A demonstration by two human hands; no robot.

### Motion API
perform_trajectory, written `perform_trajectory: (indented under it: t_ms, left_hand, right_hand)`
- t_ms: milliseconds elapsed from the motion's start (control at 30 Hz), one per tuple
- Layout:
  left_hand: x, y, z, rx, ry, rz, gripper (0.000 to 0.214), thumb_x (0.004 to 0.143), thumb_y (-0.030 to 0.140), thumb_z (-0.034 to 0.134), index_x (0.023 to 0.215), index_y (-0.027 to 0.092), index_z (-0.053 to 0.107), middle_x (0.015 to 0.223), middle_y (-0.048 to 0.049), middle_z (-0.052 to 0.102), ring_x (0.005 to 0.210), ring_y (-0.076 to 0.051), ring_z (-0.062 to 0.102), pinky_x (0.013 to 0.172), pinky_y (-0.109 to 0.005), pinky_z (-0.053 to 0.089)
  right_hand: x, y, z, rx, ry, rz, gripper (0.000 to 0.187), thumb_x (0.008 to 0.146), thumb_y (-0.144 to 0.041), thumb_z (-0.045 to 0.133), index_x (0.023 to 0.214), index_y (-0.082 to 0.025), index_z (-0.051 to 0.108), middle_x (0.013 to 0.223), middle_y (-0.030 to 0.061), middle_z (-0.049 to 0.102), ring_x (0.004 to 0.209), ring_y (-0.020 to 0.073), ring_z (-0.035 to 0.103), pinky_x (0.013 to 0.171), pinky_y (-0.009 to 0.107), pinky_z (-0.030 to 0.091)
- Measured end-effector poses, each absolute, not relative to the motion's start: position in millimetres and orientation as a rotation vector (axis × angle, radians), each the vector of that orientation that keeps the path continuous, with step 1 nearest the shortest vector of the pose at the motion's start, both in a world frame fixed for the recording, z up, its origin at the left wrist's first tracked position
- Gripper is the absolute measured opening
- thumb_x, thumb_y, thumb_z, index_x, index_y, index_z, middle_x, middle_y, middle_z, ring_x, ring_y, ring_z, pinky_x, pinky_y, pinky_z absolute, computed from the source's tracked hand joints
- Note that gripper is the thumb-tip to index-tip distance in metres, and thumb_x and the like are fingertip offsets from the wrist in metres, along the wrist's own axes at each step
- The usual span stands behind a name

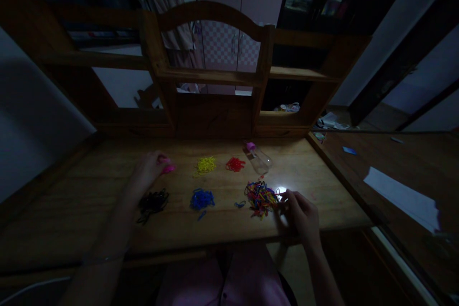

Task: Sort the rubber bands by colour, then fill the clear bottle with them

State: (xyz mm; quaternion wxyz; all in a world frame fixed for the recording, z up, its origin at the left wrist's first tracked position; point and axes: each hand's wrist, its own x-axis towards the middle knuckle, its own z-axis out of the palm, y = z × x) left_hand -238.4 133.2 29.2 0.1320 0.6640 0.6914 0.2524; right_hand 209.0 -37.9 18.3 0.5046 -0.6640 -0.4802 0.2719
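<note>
My left hand (148, 170) is at the pink pile (168, 166) at the back left, its fingers curled together; whether they hold a pink piece is hidden. At the right edge of a mixed-colour pile of rubber bands (261, 198), my right hand (299, 208) pinches a thin loop, apparently a rubber band. Single-colour piles lie apart: black bands (154, 202) beside my left forearm, blue bands (202, 199), yellow bands (205, 165) and red bands (235, 164). A loose dark-blue band (240, 204) lies left of the mixed pile.
A clear bottle (261, 161) with a pink cap (250, 146) lies on the wooden desk (222, 229) behind the mixed pile. A wooden shelf unit (215, 76) rises along the back edge. On the right, a lower brown surface bears white paper (401, 196) and a blue card (349, 150).
</note>
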Motion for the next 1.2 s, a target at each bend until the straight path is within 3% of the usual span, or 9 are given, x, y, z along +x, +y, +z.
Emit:
perform_trajectory:
  t_ms: [100,200,367,500,733,1000,1200]
  left_hand:
    - [-207,124,35,2.001,2.065,0.902,0.031,0.078,0.038,0.061,0.101,0.017,0.058,0.099,-0.0070,0.058,0.086,-0.021,0.058,0.075,-0.031,0.046]
    - [-144,107,49,2.116,1.794,0.981,0.017,0.083,0.035,0.057,0.086,0.018,0.059,0.091,-0.0049,0.058,0.083,-0.019,0.057,0.075,-0.030,0.046]
    - [-30,83,59,2.258,1.071,0.773,0.014,0.087,0.028,0.054,0.087,0.018,0.063,0.093,-0.0053,0.063,0.089,-0.019,0.058,0.080,-0.030,0.044]
    - [18,89,46,2.269,0.976,0.594,0.015,0.084,0.029,0.059,0.088,0.016,0.064,0.092,-0.0066,0.062,0.088,-0.020,0.056,0.077,-0.030,0.043]
    - [23,97,29,2.369,0.939,0.475,0.009,0.078,0.026,0.063,0.081,0.017,0.062,0.090,-0.0053,0.062,0.091,-0.022,0.053,0.080,-0.032,0.041]
    - [8,107,37,2.036,0.879,0.556,0.013,0.074,0.025,0.066,0.082,0.014,0.066,0.079,-0.0036,0.067,0.076,-0.017,0.061,0.064,-0.025,0.044]
    - [2,110,33,2.030,0.836,0.545,0.016,0.079,0.024,0.061,0.088,0.015,0.071,0.086,-0.0055,0.070,0.080,-0.018,0.063,0.069,-0.026,0.046]
  right_hand:
    - [210,-36,19,-1.593,-1.102,0.647,0.038,0.086,-0.052,0.057,0.081,-0.017,0.070,0.069,0.0027,0.067,0.064,0.0175,0.061,0.060,0.025,0.043]
    - [210,-34,19,-1.588,-1.079,0.615,0.038,0.084,-0.053,0.059,0.083,-0.017,0.071,0.067,0.0033,0.065,0.064,0.0183,0.060,0.059,0.026,0.044]
    - [209,-37,20,-1.592,-1.085,0.568,0.038,0.087,-0.051,0.055,0.083,-0.017,0.071,0.066,0.0033,0.062,0.064,0.0169,0.057,0.056,0.024,0.041]
    - [210,-41,20,-1.568,-1.042,0.571,0.041,0.086,-0.053,0.053,0.082,-0.016,0.071,0.067,0.0033,0.061,0.061,0.0156,0.055,0.053,0.024,0.040]
    - [215,-40,16,-1.498,-0.971,0.639,0.039,0.087,-0.051,0.055,0.082,-0.016,0.070,0.071,0.0037,0.061,0.063,0.0156,0.055,0.055,0.025,0.041]
    - [218,-37,9,-1.484,-0.929,0.646,0.038,0.085,-0.051,0.058,0.083,-0.016,0.072,0.072,0.0040,0.065,0.065,0.0163,0.058,0.057,0.026,0.042]
    - [218,-38,9,-1.478,-0.925,0.654,0.037,0.085,-0.050,0.057,0.084,-0.016,0.072,0.073,0.0037,0.065,0.065,0.0159,0.057,0.059,0.026,0.043]
